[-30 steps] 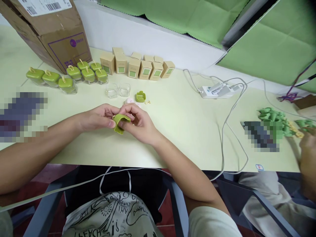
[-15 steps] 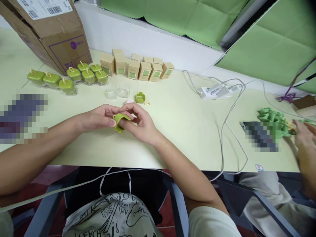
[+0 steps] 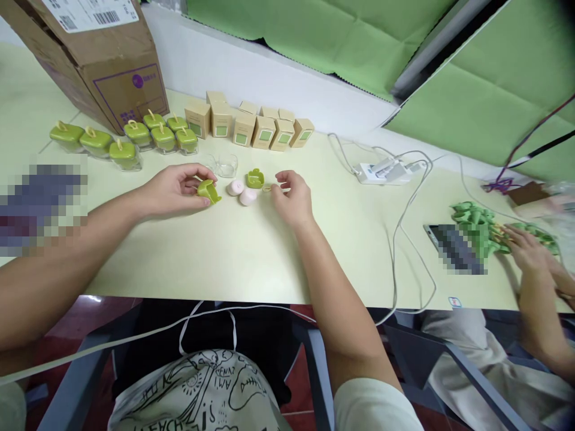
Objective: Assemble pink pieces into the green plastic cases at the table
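Between the thumb and fingers of my left hand (image 3: 173, 188), a green plastic lid (image 3: 209, 191) is held tilted above the table. My right hand (image 3: 293, 194) is lowered with thumb and index finger apart, its thumb tip at a small yellow loop (image 3: 266, 188). Left of that loop lies a second green lid (image 3: 255, 178), its hollow side up. Two pale pink rounded pieces (image 3: 235, 188) sit between my hands. Behind my left fingers stand clear square cups (image 3: 227, 166), one partly hidden.
Several green-lidded containers with yellow loops (image 3: 124, 154) stand at the left, near a large cardboard box (image 3: 117, 66). Small cartons (image 3: 245, 129) line the wall. At the right are a power strip (image 3: 390, 172), cables, a phone (image 3: 458, 248), and another person's hands (image 3: 530, 251) over green pieces.
My hands have moved apart. My left hand keeps the green lid, moved slightly up and left; my right hand has let go of it and moved right to the yellow loop.
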`<state>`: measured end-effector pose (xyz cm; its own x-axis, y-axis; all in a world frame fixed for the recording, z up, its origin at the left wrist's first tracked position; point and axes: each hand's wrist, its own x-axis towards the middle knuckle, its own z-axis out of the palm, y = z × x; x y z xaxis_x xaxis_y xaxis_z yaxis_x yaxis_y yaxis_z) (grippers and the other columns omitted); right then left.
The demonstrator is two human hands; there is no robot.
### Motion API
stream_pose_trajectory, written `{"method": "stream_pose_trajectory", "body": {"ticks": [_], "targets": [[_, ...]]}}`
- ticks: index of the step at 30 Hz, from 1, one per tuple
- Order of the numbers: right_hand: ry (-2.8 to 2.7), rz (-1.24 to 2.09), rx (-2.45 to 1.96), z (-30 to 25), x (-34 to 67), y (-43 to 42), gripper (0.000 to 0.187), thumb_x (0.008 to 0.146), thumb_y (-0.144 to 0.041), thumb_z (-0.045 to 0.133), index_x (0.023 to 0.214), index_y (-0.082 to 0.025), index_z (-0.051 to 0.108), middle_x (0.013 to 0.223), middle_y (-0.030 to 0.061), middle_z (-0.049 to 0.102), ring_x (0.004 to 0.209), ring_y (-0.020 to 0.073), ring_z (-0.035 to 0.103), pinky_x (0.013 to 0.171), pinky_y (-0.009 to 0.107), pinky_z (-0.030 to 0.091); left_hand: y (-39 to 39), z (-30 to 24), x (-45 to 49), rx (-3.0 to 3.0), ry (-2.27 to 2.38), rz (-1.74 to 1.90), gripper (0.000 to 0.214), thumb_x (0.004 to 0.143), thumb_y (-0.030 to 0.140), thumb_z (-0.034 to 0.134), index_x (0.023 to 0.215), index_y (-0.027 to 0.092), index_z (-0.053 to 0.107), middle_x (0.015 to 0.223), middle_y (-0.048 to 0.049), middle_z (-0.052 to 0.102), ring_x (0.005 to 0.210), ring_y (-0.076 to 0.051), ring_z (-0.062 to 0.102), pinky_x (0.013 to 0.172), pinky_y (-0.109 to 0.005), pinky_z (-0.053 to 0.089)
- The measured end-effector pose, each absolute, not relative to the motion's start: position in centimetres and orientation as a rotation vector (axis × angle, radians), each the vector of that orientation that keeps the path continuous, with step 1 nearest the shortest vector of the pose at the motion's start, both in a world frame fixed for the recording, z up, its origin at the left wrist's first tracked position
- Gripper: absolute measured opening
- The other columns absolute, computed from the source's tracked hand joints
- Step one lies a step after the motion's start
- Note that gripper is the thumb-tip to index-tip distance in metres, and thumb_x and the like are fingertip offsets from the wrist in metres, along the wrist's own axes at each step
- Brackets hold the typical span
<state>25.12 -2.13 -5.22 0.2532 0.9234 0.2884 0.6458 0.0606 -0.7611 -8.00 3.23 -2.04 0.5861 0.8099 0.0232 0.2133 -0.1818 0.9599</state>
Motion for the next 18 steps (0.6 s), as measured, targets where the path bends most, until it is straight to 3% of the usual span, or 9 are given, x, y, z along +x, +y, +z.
{"method": "stream_pose_trajectory", "body": {"ticks": [3,7,12,18], "targets": [[-1.637,0.326,-1.703,-6.2,25.4,-1.6,0.035,0.092,-0.030,0.068,0.125,-0.020,0.077,0.131,0.0191,0.082,0.116,0.0354,0.075,0.117,0.061,0.062,3.4,-1.9,-8.3,1.912,0.958,0.700,0.046,0.079,0.041,0.095,0.120,0.025,0.081,0.114,-0.0067,0.082,0.099,-0.022,0.077,0.102,-0.036,0.068],[-1.775,0.261,-1.616,-6.8,25.4,-1.0,0.043,0.094,-0.026,0.070,0.135,-0.021,0.081,0.144,0.0198,0.080,0.138,0.0394,0.071,0.132,0.065,0.052,3.5,-1.8,-8.5,2.073,0.996,0.651,0.045,0.079,0.043,0.090,0.120,0.027,0.080,0.118,-0.0071,0.082,0.102,-0.025,0.075,0.106,-0.040,0.065],[-1.747,0.258,-1.639,-7.4,25.0,-0.4,0.028,0.097,-0.027,0.073,0.120,-0.021,0.086,0.145,0.0217,0.076,0.141,0.0405,0.069,0.135,0.068,0.048,3.7,-2.2,-8.6,2.134,0.981,0.642,0.048,0.080,0.043,0.087,0.126,0.030,0.079,0.126,-0.0071,0.081,0.105,-0.026,0.075,0.103,-0.039,0.063],[-1.710,0.248,-1.551,-7.0,25.1,-0.6,0.016,0.103,-0.025,0.063,0.107,-0.022,0.078,0.144,0.0214,0.075,0.143,0.0354,0.069,0.134,0.063,0.049,3.1,-1.9,-8.1,2.242,0.973,0.570,0.057,0.087,0.050,0.083,0.138,0.025,0.079,0.136,-0.0087,0.080,0.112,-0.028,0.075,0.109,-0.040,0.060]]}}
